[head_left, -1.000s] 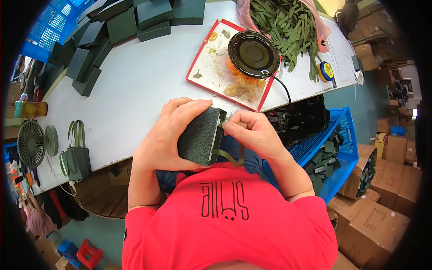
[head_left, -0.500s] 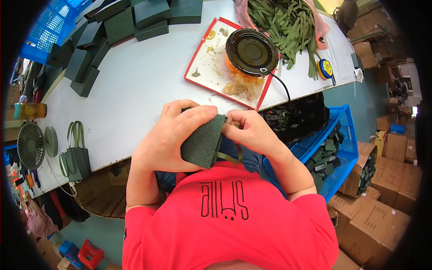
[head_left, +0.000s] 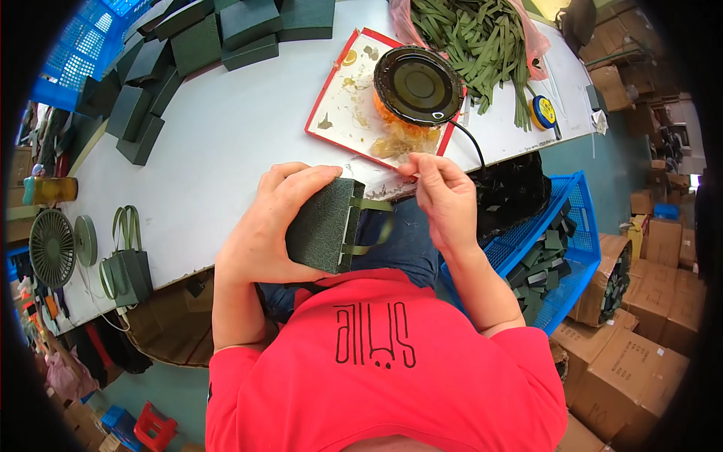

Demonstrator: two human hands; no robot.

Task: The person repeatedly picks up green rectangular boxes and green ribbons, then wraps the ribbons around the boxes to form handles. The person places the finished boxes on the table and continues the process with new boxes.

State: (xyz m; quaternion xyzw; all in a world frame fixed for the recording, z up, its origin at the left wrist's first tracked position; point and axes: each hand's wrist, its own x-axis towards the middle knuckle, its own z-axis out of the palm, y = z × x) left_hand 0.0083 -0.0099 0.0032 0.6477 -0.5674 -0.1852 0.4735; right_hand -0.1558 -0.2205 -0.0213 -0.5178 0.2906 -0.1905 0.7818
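My left hand (head_left: 275, 218) is wrapped round a small dark green textured gift bag (head_left: 320, 230), fingers over its far edge and thumb below. A green ribbon handle (head_left: 374, 204) sticks out from the bag's right side, partly blurred. My right hand (head_left: 446, 197) is raised to the right of the bag, apart from it, with thumb and forefinger pinched together near the tray's front corner; what they hold, if anything, is too small to make out. Beyond it a round black-topped pot (head_left: 419, 84) stands on a red-rimmed white tray (head_left: 331, 98) stained with yellowish glue-like residue.
Cut green ribbons (head_left: 482, 49) lie in a pink plastic bag at the back. Dark green boxes (head_left: 252, 22) are stacked at the far left. A finished-looking green bag (head_left: 128, 275) and a fan (head_left: 53, 247) are at left. A blue crate (head_left: 584, 226) stands right.
My right hand has left the bag's edge and moved up and right toward the tray. The left hand has shifted slightly left with the bag, whose ribbon handle now shows more.
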